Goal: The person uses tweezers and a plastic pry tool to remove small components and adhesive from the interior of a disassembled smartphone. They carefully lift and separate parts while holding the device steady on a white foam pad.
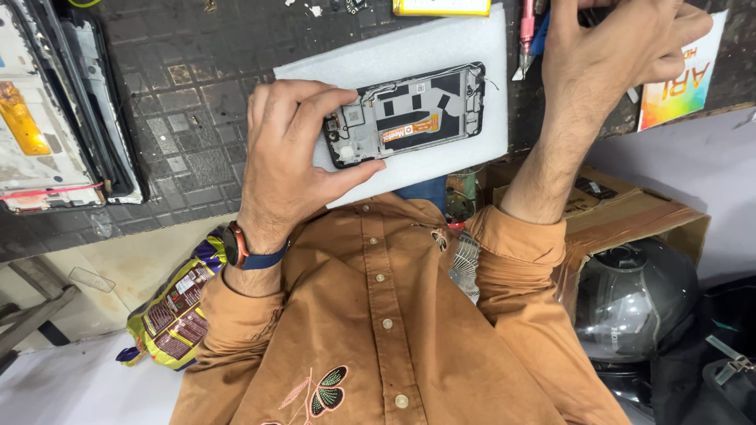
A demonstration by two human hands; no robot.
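An opened phone [417, 114] with its back cover off lies on a white foam sheet [441, 47] on a dark gridded mat. My left hand [295, 149], with a watch on the wrist, grips the phone's left end between thumb and fingers. My right hand [614, 47] is raised at the top right beside a pink-handled tool [526, 31] and something blue. Its fingertips run off the frame's top edge, so I cannot tell whether it holds anything. My brown shirt fills the lower middle.
Disassembled phone screens and frames [55, 118] are stacked at the left. A yellow flat item [441, 6] sits at the top, and a colourful card [681, 79] at the right. Below the bench are a cardboard box [638, 212], a dark helmet [630, 303] and a snack packet [169, 311].
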